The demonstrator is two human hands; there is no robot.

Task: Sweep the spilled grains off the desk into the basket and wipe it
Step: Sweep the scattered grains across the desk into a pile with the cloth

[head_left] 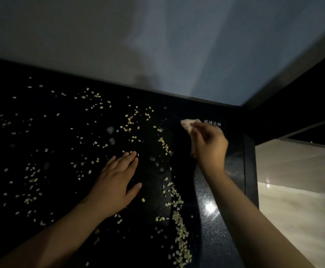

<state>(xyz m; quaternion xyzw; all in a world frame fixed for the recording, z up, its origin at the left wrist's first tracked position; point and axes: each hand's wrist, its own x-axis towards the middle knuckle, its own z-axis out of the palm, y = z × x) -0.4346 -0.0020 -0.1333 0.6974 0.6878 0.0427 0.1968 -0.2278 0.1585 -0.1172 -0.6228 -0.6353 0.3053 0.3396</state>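
Observation:
Pale grains [92, 144] lie scattered over the black glossy desk [47, 225], with a denser line of grains [181, 235] running near its right edge. My left hand [115, 184] rests flat on the desk with straight fingers, grains around it. My right hand [209, 144] grips a small pale cloth [189, 123] near the desk's far right corner, the cloth touching the surface. No basket is in view.
A grey wall [157, 45] runs along the desk's far edge. The right edge of the desk [251, 171] drops to a lit pale floor [297, 200]. A small white printed label [213, 123] sits at the far right corner.

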